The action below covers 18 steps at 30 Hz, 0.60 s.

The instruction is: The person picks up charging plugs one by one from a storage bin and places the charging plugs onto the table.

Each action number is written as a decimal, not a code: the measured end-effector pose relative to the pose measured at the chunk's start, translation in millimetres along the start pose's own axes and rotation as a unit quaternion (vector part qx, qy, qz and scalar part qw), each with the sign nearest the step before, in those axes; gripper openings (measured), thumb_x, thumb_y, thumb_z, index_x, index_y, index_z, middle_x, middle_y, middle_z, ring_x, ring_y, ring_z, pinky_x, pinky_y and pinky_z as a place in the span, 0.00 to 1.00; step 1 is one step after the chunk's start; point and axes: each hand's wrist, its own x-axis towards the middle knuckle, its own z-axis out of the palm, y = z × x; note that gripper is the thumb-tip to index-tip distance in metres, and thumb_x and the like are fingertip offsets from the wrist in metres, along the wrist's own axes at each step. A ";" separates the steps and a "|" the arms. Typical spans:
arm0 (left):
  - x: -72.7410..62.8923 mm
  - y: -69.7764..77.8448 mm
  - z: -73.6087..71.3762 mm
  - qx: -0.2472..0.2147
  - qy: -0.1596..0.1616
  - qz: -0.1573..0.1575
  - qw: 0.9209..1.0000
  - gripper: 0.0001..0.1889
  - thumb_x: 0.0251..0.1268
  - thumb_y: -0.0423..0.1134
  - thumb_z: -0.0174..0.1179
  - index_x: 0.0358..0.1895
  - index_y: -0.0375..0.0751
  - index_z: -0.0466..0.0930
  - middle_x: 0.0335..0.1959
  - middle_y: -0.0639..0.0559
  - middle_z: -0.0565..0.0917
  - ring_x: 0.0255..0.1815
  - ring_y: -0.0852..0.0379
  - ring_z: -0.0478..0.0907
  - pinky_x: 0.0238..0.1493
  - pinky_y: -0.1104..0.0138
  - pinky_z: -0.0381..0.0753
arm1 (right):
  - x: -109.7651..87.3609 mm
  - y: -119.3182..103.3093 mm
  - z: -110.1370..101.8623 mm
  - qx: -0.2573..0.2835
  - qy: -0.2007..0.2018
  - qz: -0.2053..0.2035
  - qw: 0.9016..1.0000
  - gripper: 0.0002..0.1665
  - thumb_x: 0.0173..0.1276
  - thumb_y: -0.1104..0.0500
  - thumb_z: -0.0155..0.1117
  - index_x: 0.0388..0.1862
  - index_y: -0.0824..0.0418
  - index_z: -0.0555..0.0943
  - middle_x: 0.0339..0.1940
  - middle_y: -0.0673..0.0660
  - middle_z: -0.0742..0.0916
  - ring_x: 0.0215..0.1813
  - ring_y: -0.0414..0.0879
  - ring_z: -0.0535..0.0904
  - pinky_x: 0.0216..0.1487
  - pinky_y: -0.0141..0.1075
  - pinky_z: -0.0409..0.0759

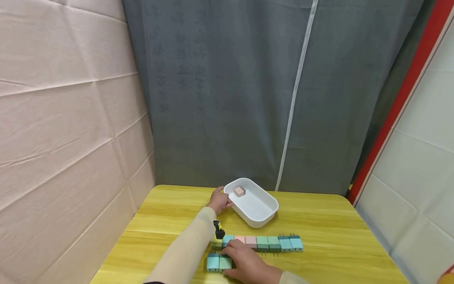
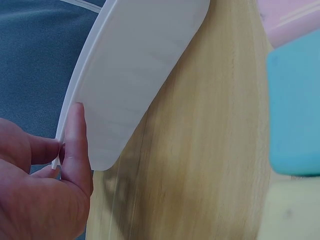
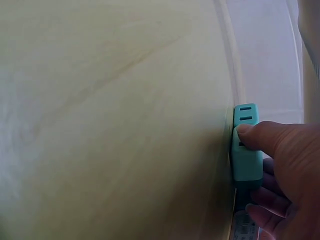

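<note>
My left hand pinches the rim of a white plastic bin, thumb on one side of the wall and fingers on the other. The bin sits at an angle at the back of the table, and a pink charger lies at its far left end. Close to me, my right hand holds a green charger between thumb and fingers. That charger stands side by side with a blue charger, forming a short front row.
Behind the front row runs a longer line of chargers: a yellow-green one, then blue, pink, green and blue ones, several with metal prongs showing. They stand on a wood-grain table. A grey curtain hangs beyond its back edge.
</note>
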 end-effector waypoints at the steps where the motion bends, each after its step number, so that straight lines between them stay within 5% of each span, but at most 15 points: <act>1: 0.1 0.2 0.2 0.000 0.002 -0.001 1.000 0.32 0.84 0.27 0.52 0.87 0.38 0.61 0.51 0.32 0.85 0.31 0.56 0.87 0.48 0.60 0.94 | 0.0 0.4 0.4 0.001 0.001 0.000 1.000 0.27 0.72 0.41 0.80 0.64 0.50 0.87 0.53 0.40 0.81 0.53 0.32 0.74 0.52 0.30 0.83; 12: 0.8 0.1 1.6 -0.002 0.004 -0.002 1.000 0.33 0.84 0.26 0.51 0.88 0.39 0.60 0.58 0.27 0.83 0.29 0.57 0.86 0.47 0.61 0.95 | -2.1 -1.4 1.5 0.014 0.015 0.005 1.000 0.28 0.71 0.40 0.81 0.63 0.50 0.86 0.52 0.41 0.78 0.50 0.32 0.71 0.49 0.27 0.80; 18: -2.4 1.3 0.6 -0.001 -0.001 0.005 1.000 0.32 0.84 0.27 0.51 0.87 0.37 0.60 0.55 0.27 0.84 0.30 0.57 0.87 0.47 0.62 0.95 | -5.2 0.8 -4.9 0.057 0.054 0.013 0.997 0.26 0.73 0.38 0.78 0.59 0.51 0.86 0.51 0.42 0.79 0.50 0.33 0.73 0.49 0.29 0.81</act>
